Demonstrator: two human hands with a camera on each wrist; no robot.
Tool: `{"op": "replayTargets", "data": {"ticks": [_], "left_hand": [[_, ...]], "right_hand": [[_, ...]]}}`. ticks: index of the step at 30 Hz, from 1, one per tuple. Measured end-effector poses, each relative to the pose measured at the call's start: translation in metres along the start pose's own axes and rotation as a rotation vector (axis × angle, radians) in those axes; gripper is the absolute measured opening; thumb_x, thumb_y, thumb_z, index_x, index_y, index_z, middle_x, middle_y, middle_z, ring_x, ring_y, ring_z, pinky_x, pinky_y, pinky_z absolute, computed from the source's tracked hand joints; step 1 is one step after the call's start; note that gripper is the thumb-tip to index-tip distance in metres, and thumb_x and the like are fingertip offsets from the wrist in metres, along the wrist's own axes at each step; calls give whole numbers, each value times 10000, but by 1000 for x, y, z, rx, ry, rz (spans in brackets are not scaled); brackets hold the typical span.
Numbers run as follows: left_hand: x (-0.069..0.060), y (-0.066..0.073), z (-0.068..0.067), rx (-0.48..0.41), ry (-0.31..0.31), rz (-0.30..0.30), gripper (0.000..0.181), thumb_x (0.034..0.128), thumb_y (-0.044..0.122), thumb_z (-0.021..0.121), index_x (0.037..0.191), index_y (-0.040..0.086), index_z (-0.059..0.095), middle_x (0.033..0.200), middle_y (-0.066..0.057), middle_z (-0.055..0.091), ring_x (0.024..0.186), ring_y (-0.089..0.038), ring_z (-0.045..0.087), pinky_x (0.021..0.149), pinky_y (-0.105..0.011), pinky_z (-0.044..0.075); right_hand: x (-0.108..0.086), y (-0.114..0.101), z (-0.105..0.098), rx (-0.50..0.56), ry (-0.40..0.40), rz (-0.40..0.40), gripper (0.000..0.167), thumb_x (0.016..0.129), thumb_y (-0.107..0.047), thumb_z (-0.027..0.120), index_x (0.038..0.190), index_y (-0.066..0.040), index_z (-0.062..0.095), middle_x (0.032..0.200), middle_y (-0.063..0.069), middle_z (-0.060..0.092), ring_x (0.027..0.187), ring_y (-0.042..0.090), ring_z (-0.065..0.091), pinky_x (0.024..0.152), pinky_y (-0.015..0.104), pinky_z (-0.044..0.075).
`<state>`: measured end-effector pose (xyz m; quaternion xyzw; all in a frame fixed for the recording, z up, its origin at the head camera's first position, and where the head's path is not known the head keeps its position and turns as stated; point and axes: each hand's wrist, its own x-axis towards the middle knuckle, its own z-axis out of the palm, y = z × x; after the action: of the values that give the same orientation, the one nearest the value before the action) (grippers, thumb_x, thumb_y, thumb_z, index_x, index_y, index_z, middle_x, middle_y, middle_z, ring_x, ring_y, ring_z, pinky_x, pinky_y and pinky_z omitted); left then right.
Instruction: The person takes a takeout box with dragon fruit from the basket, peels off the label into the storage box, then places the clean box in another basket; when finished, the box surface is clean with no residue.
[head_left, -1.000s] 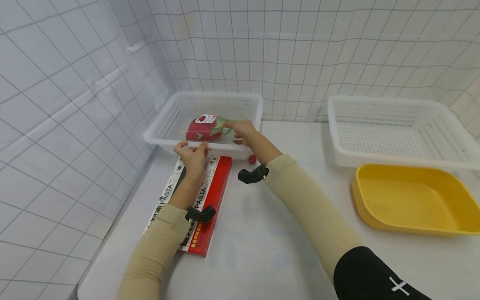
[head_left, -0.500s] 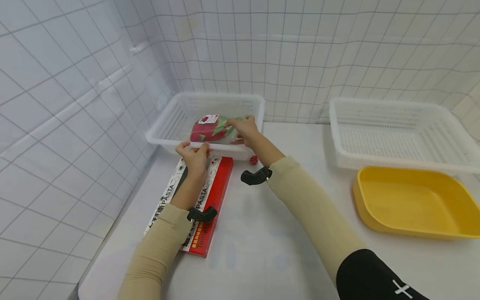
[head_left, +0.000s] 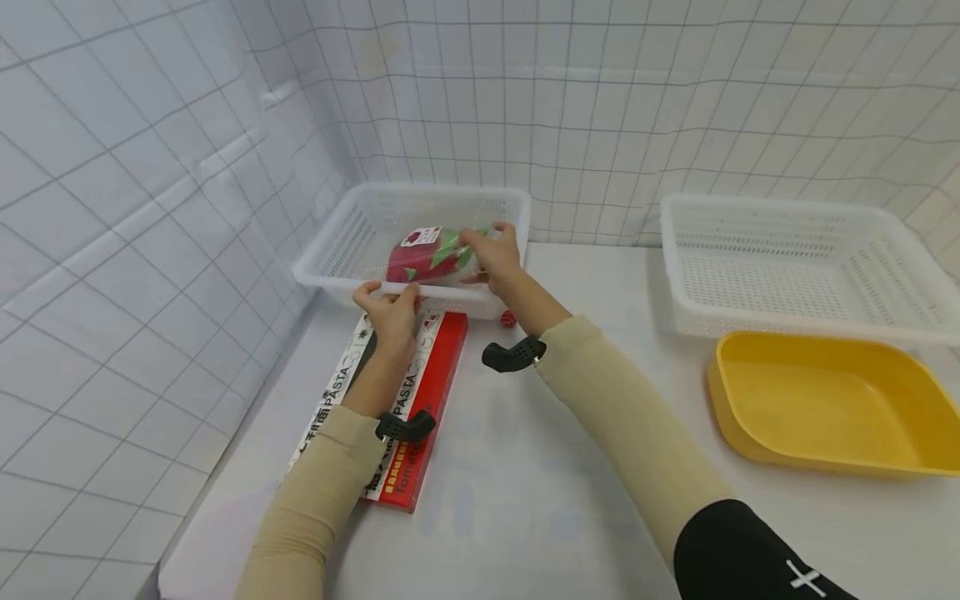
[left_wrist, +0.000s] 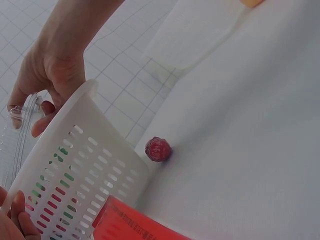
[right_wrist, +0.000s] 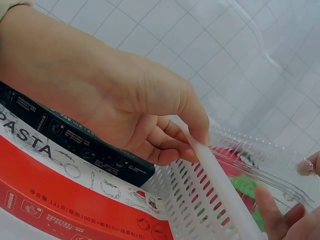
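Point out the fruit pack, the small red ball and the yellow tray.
Fruit pack (head_left: 425, 253): head view, red part below the label.
Small red ball (left_wrist: 158, 149): left wrist view, middle.
Yellow tray (head_left: 832, 408): head view, bare floor.

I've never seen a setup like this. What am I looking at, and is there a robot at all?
No robot here, just a person's two bare hands. The wide picture is taken from the head, looking forward and down; the two close-ups are taken from the wrists, each showing mostly the opposite hand. The left hand pinches the rim of a white basket. The right hand grips a clear pack in that basket, with something red and green inside. Also on the table are pasta boxes, a small red ball, a second white basket and a yellow tray.
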<state>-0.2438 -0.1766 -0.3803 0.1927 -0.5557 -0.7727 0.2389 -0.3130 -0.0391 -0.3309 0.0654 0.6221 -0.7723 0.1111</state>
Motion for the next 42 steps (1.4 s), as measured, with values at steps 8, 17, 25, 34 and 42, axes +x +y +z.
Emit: {"op": "replayTargets", "data": {"ticks": [8, 17, 25, 34, 42], "left_hand": [[-1, -3, 2, 6, 2, -3, 527, 904, 11, 643, 1205, 146, 232, 848, -70, 527, 652, -147, 539, 670, -222, 490], [-3, -6, 8, 33, 7, 22, 539, 886, -2, 645, 1230, 119, 248, 807, -67, 521, 605, -130, 514, 631, -211, 471], [-2, -7, 7, 20, -7, 33, 507, 875, -14, 635, 1174, 138, 255, 754, -48, 523, 572, -117, 514, 613, -213, 459], [-1, -6, 5, -2, -34, 16, 525, 894, -9, 641, 1205, 122, 240, 763, -56, 513, 606, -133, 561, 659, -228, 469], [-1, -6, 4, -15, -43, 7, 514, 898, -9, 642, 1182, 135, 238, 774, -68, 517, 597, -131, 581, 651, -221, 477]], "right_hand": [[0, 0, -4, 16, 18, -17, 791, 852, -147, 644, 1521, -136, 223, 1340, 207, 402, 1146, 420, 558, 549, 319, 566], [-2, -6, -14, 96, 30, -11, 739, 861, -132, 639, 1495, -139, 259, 1342, 197, 404, 1154, 399, 549, 530, 318, 561], [-3, -18, -22, 174, 18, -33, 718, 847, -87, 629, 1477, -134, 286, 966, 86, 474, 590, 139, 479, 495, 328, 555], [-11, -30, -33, 241, -8, -74, 696, 839, -44, 631, 1453, -105, 308, 999, 110, 490, 454, 70, 355, 496, 359, 558], [-12, -35, -47, 251, -32, -109, 437, 877, -40, 589, 1277, -62, 416, 1082, 92, 492, 422, 55, 275, 501, 356, 560]]}}
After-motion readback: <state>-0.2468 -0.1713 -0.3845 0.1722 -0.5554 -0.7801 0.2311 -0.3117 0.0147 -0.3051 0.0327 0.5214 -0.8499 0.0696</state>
